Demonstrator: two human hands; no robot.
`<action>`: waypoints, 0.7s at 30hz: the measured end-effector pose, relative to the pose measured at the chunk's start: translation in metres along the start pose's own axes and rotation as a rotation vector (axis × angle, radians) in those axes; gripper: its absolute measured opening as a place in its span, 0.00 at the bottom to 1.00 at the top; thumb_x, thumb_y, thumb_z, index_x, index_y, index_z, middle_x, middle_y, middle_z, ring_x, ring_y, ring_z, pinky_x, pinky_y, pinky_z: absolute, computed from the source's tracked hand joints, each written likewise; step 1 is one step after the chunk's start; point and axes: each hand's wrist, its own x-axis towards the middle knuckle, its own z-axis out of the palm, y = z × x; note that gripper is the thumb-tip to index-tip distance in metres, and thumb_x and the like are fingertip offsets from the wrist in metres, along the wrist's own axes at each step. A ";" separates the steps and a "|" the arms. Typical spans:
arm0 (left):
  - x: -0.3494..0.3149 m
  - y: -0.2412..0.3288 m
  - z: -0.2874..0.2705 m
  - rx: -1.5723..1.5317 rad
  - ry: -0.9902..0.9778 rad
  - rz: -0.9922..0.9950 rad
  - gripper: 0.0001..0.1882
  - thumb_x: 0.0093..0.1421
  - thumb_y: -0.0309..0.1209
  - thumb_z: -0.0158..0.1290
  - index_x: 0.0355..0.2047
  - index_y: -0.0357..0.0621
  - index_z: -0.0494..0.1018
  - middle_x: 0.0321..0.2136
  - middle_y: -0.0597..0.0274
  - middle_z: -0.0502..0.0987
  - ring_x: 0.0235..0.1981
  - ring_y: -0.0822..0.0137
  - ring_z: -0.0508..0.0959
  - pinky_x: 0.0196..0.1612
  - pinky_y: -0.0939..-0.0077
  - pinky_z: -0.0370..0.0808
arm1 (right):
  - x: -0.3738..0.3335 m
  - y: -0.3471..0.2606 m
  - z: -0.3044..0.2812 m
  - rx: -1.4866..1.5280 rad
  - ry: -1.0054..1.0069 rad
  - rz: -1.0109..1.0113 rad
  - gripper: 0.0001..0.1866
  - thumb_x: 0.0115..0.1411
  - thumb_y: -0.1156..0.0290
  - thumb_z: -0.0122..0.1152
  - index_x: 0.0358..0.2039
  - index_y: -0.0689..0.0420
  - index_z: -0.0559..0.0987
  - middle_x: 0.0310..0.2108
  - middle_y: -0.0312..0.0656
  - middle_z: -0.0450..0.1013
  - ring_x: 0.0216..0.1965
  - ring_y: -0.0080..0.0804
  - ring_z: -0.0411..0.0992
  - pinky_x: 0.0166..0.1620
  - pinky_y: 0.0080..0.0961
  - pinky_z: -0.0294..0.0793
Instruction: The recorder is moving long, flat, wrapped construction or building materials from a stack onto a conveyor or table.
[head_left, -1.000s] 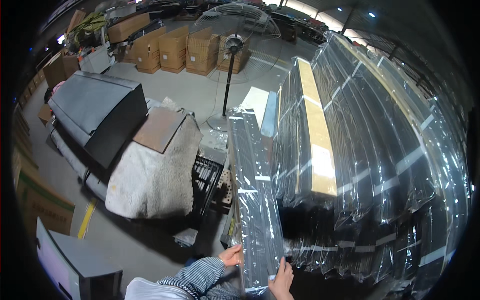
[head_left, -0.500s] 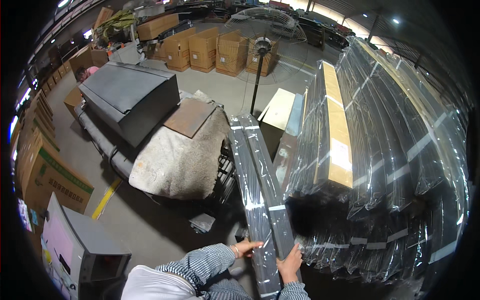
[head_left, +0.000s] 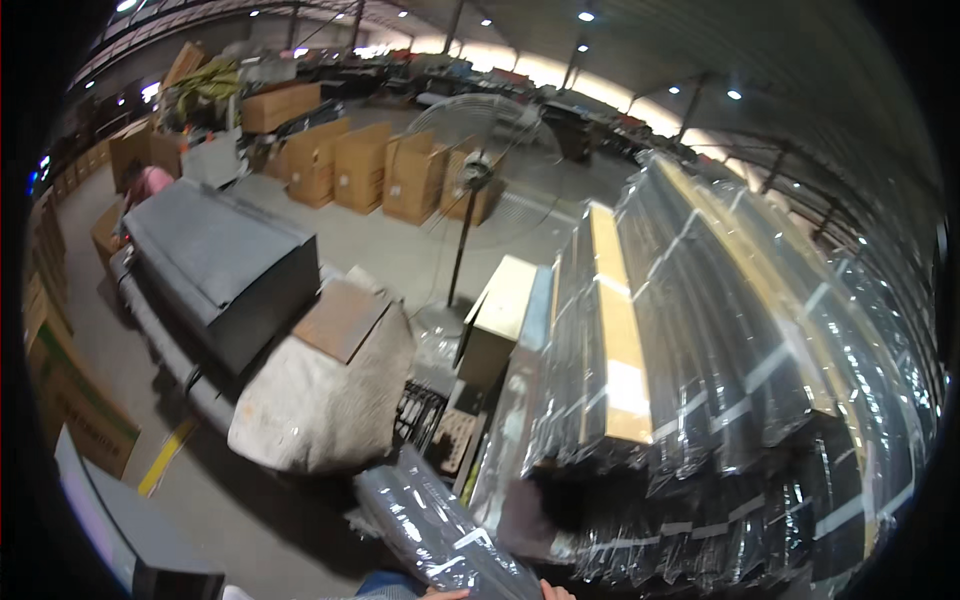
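A long, dark, plastic-wrapped bundle (head_left: pixel 425 515) with white tape bands slants across the lower middle of the head view. My left hand (head_left: pixel 447 594) grips its left side at the bottom edge, where only part of the fingers shows. On its right side my right hand (head_left: pixel 556 591) is closed, also mostly cut off by the edge. The bundle's near end lies out of sight. Its far end reaches toward a pale, cloth-covered mound (head_left: pixel 320 405) topped by a rusty brown plate (head_left: pixel 342 318).
Plastic-wrapped dark panels (head_left: pixel 690 330) are stacked high on the right. A large grey metal casing (head_left: pixel 215 265) stands at left, with a person in pink (head_left: pixel 150 183) behind it. A pedestal fan (head_left: pixel 477 172) and open cardboard boxes (head_left: pixel 360 165) stand farther back.
The view has tilted up, so both hands now sit at the bottom edge. The bundle's far end has dropped nearer and to the left, away from the fan's base.
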 end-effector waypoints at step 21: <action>-0.050 0.189 -0.035 -0.558 0.252 0.370 0.35 0.51 0.51 0.63 0.55 0.49 0.68 0.48 0.56 0.75 0.48 0.54 0.71 0.50 0.50 0.67 | 0.238 -0.136 -0.052 -0.233 0.132 -0.354 0.52 0.30 0.63 0.75 0.60 0.59 0.63 0.38 0.52 0.68 0.40 0.52 0.68 0.44 0.43 0.67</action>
